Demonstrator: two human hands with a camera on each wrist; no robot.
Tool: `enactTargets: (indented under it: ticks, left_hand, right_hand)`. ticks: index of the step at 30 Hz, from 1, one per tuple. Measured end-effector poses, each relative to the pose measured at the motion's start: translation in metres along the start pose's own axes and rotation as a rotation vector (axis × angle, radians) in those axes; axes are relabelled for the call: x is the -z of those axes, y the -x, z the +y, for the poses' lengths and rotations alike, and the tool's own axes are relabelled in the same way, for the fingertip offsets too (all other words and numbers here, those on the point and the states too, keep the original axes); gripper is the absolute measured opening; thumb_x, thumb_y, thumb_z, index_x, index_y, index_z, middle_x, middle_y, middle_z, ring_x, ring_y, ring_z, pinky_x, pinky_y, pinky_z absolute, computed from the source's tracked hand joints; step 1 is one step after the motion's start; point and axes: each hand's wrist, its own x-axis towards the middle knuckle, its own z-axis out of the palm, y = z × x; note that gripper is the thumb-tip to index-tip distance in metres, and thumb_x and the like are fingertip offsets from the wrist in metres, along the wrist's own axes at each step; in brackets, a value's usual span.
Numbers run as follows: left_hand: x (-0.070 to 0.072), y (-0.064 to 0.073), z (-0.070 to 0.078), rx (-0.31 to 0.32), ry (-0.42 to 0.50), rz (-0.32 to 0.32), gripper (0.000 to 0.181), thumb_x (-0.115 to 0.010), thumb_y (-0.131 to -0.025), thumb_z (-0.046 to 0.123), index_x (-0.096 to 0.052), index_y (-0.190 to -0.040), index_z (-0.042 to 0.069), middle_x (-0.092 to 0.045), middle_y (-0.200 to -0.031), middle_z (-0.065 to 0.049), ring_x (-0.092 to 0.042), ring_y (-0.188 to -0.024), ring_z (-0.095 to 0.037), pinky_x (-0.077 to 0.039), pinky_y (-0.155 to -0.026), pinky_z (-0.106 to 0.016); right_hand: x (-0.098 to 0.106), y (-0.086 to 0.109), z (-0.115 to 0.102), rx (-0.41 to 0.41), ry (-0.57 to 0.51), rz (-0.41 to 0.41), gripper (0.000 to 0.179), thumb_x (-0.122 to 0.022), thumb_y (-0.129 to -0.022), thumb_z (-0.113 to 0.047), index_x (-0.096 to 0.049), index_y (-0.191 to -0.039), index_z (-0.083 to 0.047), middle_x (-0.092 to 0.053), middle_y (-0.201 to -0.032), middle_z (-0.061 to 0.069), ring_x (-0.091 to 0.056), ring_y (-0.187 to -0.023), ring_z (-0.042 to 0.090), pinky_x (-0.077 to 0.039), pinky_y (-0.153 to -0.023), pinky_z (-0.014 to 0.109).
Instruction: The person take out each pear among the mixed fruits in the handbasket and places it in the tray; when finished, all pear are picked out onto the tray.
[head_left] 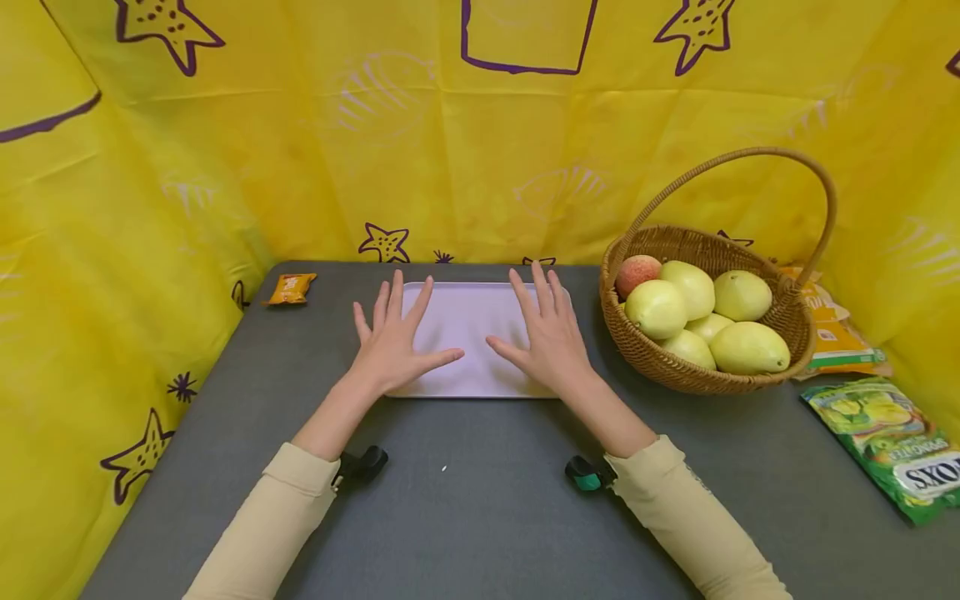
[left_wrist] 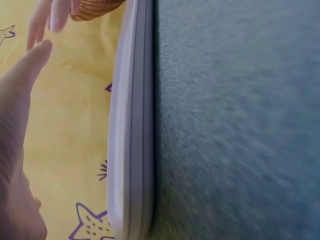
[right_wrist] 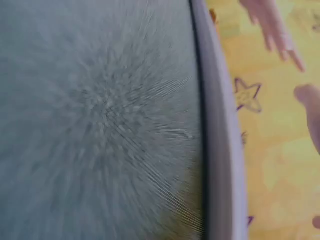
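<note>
A pale lilac rectangular tray [head_left: 480, 312] lies flat on the grey table. Over its left part my left hand [head_left: 393, 346] is spread with straight fingers, palm down, holding nothing. My right hand [head_left: 550, 342] is spread the same way over the tray's right part, also holding nothing. In the left wrist view, the tray's edge [left_wrist: 131, 150] runs upright through the picture, and the thumb [left_wrist: 25, 70] stands apart from it. The right wrist view shows the tray's rim [right_wrist: 222, 130], with a thumb tip [right_wrist: 307, 97] apart from it at the right.
Right of the tray stands a wicker basket [head_left: 637, 350] with a tall handle, holding several yellow-green fruits [head_left: 750, 347] and a peach [head_left: 637, 273]. Orange packaging [head_left: 836, 337] lies behind it, a green bag [head_left: 892, 442] in front. A small orange packet [head_left: 292, 288] lies far left. Yellow cloth [head_left: 480, 167] encloses the table.
</note>
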Motion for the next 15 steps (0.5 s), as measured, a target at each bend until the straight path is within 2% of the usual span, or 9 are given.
enactTargets:
  ticks: [5, 9, 12, 15]
  left_hand:
    - [0.002, 0.013, -0.005, -0.084, 0.088, -0.011, 0.105, -0.057, -0.079, 0.075, -0.005, -0.158, 0.03, 0.006, -0.163, -0.007, 0.002, -0.148, -0.031, 0.007, -0.109, -0.065]
    - [0.001, 0.019, -0.013, -0.14, 0.15, -0.009, 0.091, -0.062, -0.087, 0.061, -0.022, -0.157, 0.019, -0.019, -0.161, -0.009, -0.018, -0.146, -0.031, -0.013, -0.112, -0.06]
    - [-0.001, 0.022, -0.02, -0.151, 0.202, -0.013, 0.079, -0.064, -0.09, 0.051, -0.034, -0.153, 0.013, -0.031, -0.157, -0.01, -0.029, -0.142, -0.032, -0.026, -0.108, -0.058]
    - [-0.004, 0.022, -0.027, -0.152, 0.251, -0.022, 0.074, -0.066, -0.091, 0.045, -0.038, -0.151, 0.011, -0.035, -0.155, -0.011, -0.03, -0.141, -0.032, -0.027, -0.108, -0.057]
  right_hand:
    - [0.031, 0.016, 0.003, 0.124, -0.115, 0.129, 0.085, -0.074, -0.085, -0.039, -0.03, -0.152, -0.01, -0.029, -0.156, 0.014, -0.029, -0.141, 0.033, -0.041, -0.1, 0.054]
    - [0.058, 0.028, 0.014, 0.238, -0.176, 0.235, 0.063, -0.073, -0.084, -0.022, -0.05, -0.14, -0.004, -0.049, -0.142, 0.014, -0.048, -0.127, 0.03, -0.047, -0.093, 0.046]
    - [0.078, 0.035, 0.027, 0.274, -0.204, 0.285, 0.047, -0.073, -0.082, -0.014, -0.062, -0.126, -0.003, -0.059, -0.128, 0.014, -0.056, -0.117, 0.029, -0.047, -0.092, 0.044]
    - [0.099, 0.039, 0.045, 0.267, -0.203, 0.292, 0.036, -0.072, -0.081, -0.008, -0.067, -0.116, -0.003, -0.064, -0.12, 0.013, -0.059, -0.111, 0.03, -0.045, -0.092, 0.041]
